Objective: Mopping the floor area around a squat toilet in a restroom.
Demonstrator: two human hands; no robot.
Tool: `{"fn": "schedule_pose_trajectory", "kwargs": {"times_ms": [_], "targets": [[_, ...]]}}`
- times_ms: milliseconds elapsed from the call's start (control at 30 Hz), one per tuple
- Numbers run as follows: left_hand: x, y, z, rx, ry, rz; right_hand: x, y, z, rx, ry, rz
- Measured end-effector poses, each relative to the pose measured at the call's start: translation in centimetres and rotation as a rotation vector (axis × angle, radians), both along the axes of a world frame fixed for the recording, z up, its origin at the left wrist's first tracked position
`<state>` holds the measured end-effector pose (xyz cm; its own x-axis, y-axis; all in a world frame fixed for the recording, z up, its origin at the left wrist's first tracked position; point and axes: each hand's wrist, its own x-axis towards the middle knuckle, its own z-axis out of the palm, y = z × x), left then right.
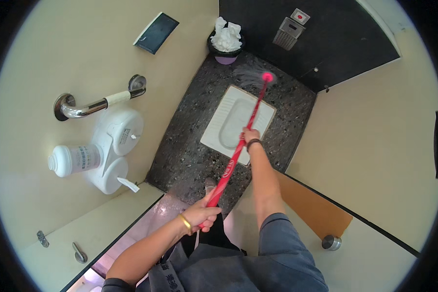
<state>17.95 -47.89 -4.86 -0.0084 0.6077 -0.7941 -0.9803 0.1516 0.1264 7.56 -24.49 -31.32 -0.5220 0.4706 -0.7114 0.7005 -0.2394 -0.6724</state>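
A string mop with a red handle (227,171) runs from near my body to the far part of the floor. Its pale, blurred head (252,74) lies on the dark speckled floor (182,120), beyond the squat toilet. My left hand (203,212) is closed around the handle's near end. Farther along, my right hand (251,135) grips the same handle above the toilet. The white ceramic squat toilet (213,127) is set into the floor, with the handle passing over it.
A bin with a black liner and purple base (225,60), heaped with white paper, stands in the far left corner. A metal grab bar (89,108), white paper dispensers (126,135) and a white bottle (82,158) are at the left wall. Partition doors (372,252) flank me.
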Motion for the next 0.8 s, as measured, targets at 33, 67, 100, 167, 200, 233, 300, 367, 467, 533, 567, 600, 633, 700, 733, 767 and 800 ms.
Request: {"fn": "schedule_pose_trajectory", "kwargs": {"times_ms": [33,67,100,167,200,233,300,367,467,533,567,600,633,700,733,767,800], "targets": [[-0.6,0.7,-0.2,0.003,0.001,0.002,0.2,1.3,0.1,-0.009,0.019,-0.034],[-1.1,1.2,-0.3,-0.051,0.044,-0.068,0.7,2.2,0.2,0.075,-0.072,0.03],[-1.5,1.4,-0.4,-0.113,0.083,-0.133,1.0,2.5,1.1,0.153,-0.165,0.101],[-1.5,2.1,1.0,-0.084,0.087,-0.16,3.6,6.0,-2.9,0.217,-0.208,-0.008],[-1.1,1.1,1.5,-0.115,0.183,-0.194,4.0,4.1,-2.0,-0.097,-0.217,-0.114],[-0.8,0.6,2.1,-0.124,0.279,-0.253,5.0,3.4,-1.2,-0.394,-0.227,-0.247],[-0.1,-1.1,4.9,-0.257,0.375,-0.369,7.1,1.4,0.2,-0.509,-0.23,-0.181],[0.6,-3.6,7.2,-0.353,0.587,-0.554,9.7,-1.7,1.5,-0.709,-0.141,-0.255],[2.8,-8.8,12.0,-0.499,0.614,-0.697,12.0,-8.1,5.7,-0.909,-0.135,-0.279],[4.1,-11.0,15.5,-0.527,0.607,-0.686,13.3,-11.4,6.8,-1.113,-0.116,-0.357],[5.3,-12.6,16.7,-0.527,0.6,-0.693,13.9,-13.1,7.2,-1.224,-0.116,-0.394],[6.6,-14.2,17.6,-0.536,0.637,-0.639,14.5,-14.7,7.4,-1.242,-0.091,-0.368],[7.6,-15.3,18.2,-0.547,0.672,-0.582,14.7,-16.1,8.1,-1.262,-0.07,-0.339],[8.9,-16.1,18.9,-0.576,0.609,-0.551,14.5,-17.1,9.3,-1.289,-0.109,-0.347],[9.3,-16.3,19.2,-0.601,0.555,-0.518,14.3,-17.2,9.8,-1.236,-0.127,-0.326],[9.4,-16.1,19.2,-0.603,0.552,-0.519,14.0,-17.2,10.1,-1.181,-0.143,-0.306],[9.4,-15.6,18.9,-0.611,0.468,-0.489,13.6,-16.8,10.3,-1.125,-0.154,-0.278]]}}
